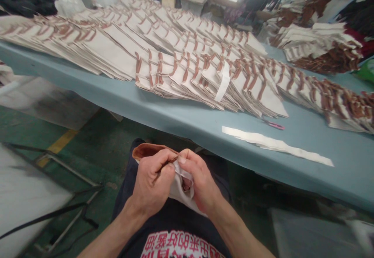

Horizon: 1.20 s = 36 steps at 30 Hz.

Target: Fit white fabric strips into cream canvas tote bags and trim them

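Close to my lap, my left hand (154,178) and my right hand (200,176) meet over a white cloth piece with a brown edge (146,150). Both are closed, pinching the fabric with thumbs and forefingers nearly touching. The brown edge rises behind my left hand, while white cloth hangs below and between the hands. A fold with something brownish inside shows beside my right palm. Whatever sits right between the fingertips is too small to make out.
A blue-covered table (201,121) stands before me, bearing many overlapping white cloth pieces with brown edges (187,75). Near its front edge lie white strips (274,143) and a pink-handled tool (274,125). More cloth is piled (324,48) back right. A metal-framed stand (67,172) is at left.
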Each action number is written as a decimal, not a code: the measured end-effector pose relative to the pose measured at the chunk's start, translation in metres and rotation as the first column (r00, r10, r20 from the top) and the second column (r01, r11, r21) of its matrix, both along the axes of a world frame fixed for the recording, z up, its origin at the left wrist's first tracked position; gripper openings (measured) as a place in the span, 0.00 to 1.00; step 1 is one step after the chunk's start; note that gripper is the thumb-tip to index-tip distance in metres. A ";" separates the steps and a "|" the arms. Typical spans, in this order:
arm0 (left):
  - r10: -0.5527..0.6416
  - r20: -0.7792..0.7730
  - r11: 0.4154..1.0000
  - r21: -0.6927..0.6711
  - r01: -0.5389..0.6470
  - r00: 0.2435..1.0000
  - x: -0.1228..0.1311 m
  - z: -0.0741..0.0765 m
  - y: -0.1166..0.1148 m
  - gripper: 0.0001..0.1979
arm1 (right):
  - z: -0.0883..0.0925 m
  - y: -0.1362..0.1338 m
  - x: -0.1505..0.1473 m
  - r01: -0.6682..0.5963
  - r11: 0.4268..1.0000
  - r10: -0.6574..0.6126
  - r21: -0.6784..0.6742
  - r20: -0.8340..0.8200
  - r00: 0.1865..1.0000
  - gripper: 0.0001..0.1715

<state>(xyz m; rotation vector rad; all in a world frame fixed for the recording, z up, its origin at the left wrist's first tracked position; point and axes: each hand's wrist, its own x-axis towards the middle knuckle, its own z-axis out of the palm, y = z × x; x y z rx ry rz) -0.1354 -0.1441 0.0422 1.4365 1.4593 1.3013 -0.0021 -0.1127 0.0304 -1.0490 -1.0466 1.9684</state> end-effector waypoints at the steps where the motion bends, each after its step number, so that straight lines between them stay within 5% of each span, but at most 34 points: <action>1: -0.004 0.022 1.000 -0.006 0.004 1.000 0.000 0.001 0.000 0.12 | 0.000 -0.001 -0.001 -0.001 0.999 0.000 -0.037 -0.038 0.999 0.22; 10: -0.078 0.189 0.994 -0.064 0.091 0.979 -0.004 0.005 0.002 0.10 | 0.008 0.006 0.004 -0.169 0.939 0.065 -0.300 -0.329 0.942 0.25; 22: -0.261 0.209 0.921 -0.240 0.308 0.942 -0.020 -0.011 0.017 0.19 | -0.014 0.005 0.009 -0.105 0.967 0.056 -0.233 -0.206 0.977 0.28; 27: -0.251 0.255 0.906 -0.279 0.320 0.934 -0.026 -0.017 0.018 0.19 | -0.023 -0.004 0.017 -0.077 0.994 0.076 -0.071 -0.014 0.997 0.29; 31: -0.177 0.113 0.933 -0.296 0.203 0.978 -0.027 -0.012 0.017 0.18 | -0.018 -0.013 0.027 -0.117 0.986 0.080 0.118 0.281 0.957 0.20; 36: -0.231 0.046 0.931 -0.280 0.235 0.972 -0.031 -0.008 0.019 0.18 | -0.007 -0.029 0.034 -0.156 0.976 0.082 0.152 0.409 0.909 0.17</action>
